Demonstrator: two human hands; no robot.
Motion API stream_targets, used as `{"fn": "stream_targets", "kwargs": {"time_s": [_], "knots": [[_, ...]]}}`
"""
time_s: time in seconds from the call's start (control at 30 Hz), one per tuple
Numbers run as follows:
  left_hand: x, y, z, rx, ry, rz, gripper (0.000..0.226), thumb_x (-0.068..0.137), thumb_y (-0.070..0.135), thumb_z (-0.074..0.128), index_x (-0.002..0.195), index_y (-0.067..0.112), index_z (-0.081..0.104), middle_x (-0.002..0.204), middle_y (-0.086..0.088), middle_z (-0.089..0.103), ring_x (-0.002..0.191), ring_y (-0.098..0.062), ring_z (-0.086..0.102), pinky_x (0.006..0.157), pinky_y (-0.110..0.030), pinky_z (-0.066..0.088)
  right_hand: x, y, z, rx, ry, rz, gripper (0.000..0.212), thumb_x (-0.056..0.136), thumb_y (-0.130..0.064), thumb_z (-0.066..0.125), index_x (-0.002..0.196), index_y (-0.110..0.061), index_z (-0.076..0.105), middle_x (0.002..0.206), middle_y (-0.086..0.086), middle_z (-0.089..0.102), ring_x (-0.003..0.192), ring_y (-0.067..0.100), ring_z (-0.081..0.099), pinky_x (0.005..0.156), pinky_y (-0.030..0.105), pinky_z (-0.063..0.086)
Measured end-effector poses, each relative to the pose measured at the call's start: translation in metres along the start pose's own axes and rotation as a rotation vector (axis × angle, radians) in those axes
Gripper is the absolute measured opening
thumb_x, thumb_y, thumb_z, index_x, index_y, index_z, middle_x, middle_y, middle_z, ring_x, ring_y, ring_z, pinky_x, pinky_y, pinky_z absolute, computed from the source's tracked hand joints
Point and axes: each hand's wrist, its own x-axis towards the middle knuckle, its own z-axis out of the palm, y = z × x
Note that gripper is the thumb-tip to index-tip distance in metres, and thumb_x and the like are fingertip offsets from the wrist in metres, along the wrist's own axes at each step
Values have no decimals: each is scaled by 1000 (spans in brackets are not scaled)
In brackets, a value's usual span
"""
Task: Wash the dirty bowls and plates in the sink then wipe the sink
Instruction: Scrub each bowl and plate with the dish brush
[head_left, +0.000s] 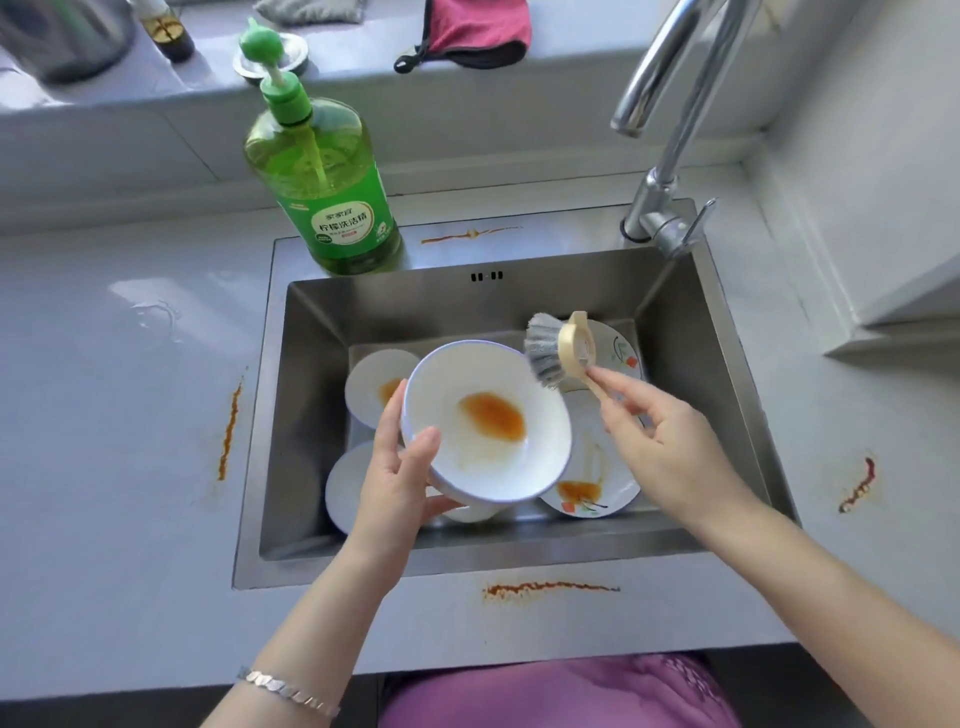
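Observation:
My left hand (397, 467) grips a white bowl (467, 467) by its near-left rim, tilted over the steel sink (311, 374); an orange sauce smear lies in its bottom. My right hand (660, 431) pinches the wooden handle of a dish brush (558, 353), whose grey bristles hover at the bowl's far right rim. Below in the sink lie a small stained bowl (371, 379), another white dish (345, 488) partly hidden by my left hand, and a patterned plate (597, 488) with orange residue. A second patterned plate (618, 348) leans behind the brush.
A green dish soap pump bottle (324, 182) stands on the sink's back-left rim. The chrome faucet (670, 150) rises at the back right. Orange stains mark the counter at left (228, 431), front (545, 590) and right (860, 486). A pink cloth (478, 28) lies on the sill.

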Motion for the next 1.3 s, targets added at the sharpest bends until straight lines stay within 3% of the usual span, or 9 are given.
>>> {"fn": "stream_targets", "kwargs": {"time_s": [0.2,0.3,0.47,0.63,0.73,0.87,1.03,1.17,1.3], "knots": [[-16,9,-3,154,22,170,57,74,33,49,128,45,37,90,25,64,80,3,64,67,-31,59,-10,-7,4,-537,-209,-199,22,93,-21,52,112,-21,64,95,4,68,89,21,62,76,37,50],[-18,8,-4,170,49,167,50,74,31,50,118,53,43,80,9,64,76,-10,63,70,-36,57,-25,-8,17,-508,-321,-161,22,91,-21,56,108,-23,69,99,5,71,76,13,64,70,22,51],[-28,-4,1,200,42,101,52,73,27,53,118,53,48,85,-8,55,76,-18,56,73,-34,54,-22,-21,21,-426,-411,-92,24,91,-19,56,112,-21,69,108,0,70,100,14,63,88,23,46],[-23,2,-3,150,143,104,45,88,12,54,118,45,47,76,-4,59,64,-7,59,58,-20,53,-29,-8,23,-442,-431,-21,24,91,-21,57,111,-23,69,108,-4,70,103,8,63,92,23,46],[-25,-1,5,158,115,66,48,78,24,54,120,46,49,69,-4,57,63,-10,58,61,-27,54,-27,-18,31,-324,-447,-79,23,90,-15,59,111,-17,69,95,-9,68,75,-14,61,73,4,43],[-21,5,3,96,151,23,48,91,6,48,124,40,47,72,4,60,61,-4,64,58,-33,59,-7,-10,22,-467,-319,-20,25,91,-21,56,112,-23,68,112,1,68,104,17,62,90,26,46],[-17,6,6,133,100,-5,50,91,6,43,131,36,46,69,14,67,66,-4,66,52,-29,56,-11,-19,32,-317,-451,2,23,91,-16,57,111,-17,69,56,-28,59,60,-20,53,64,-1,37],[-12,13,1,102,87,-8,48,92,6,43,128,38,44,61,21,64,58,1,65,50,-32,58,3,-11,23,-406,-343,2,24,91,-21,56,112,-22,68,108,0,69,98,13,64,87,25,48],[-8,12,1,179,81,28,47,79,21,55,114,52,48,77,-8,58,68,-20,60,59,-36,56,-10,-15,29,-298,-518,11,24,91,-13,56,112,-16,67,57,-23,62,52,-15,51,55,-1,36]]}}
